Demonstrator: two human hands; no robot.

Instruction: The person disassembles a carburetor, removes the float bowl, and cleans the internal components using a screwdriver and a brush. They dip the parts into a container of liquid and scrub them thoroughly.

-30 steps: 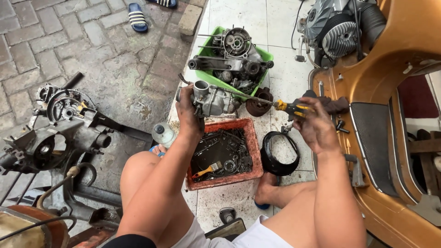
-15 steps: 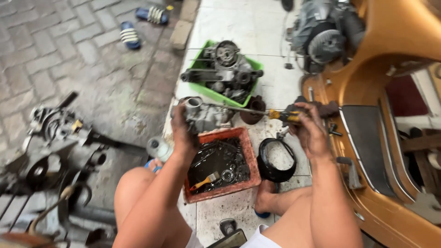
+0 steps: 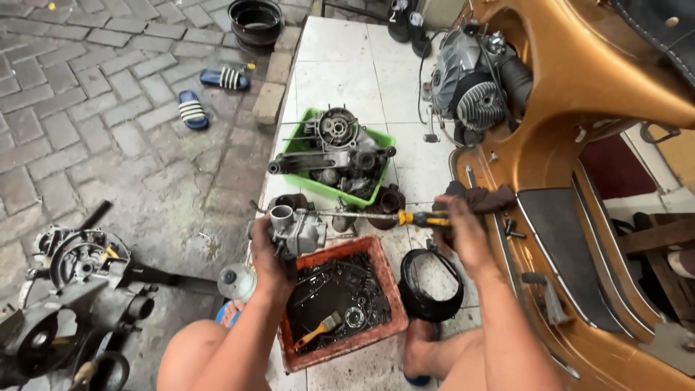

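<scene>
The left hand (image 3: 271, 264) is closed around a grey metal carburetor (image 3: 295, 230) and holds it above the near-left corner of an orange tray (image 3: 387, 329). The right hand (image 3: 460, 235) grips the yellow-and-black handle of a long screwdriver (image 3: 394, 216); its shaft runs level to the left, with the tip at the carburetor body. The tray contains dark oily liquid, small parts and a paintbrush (image 3: 322, 331). A black rubber ring (image 3: 429, 284) lies just right of the tray. Beyond them, a green bin (image 3: 381, 168) holds an engine casing. A gold scooter body (image 3: 579, 108) stands on the right.
</scene>
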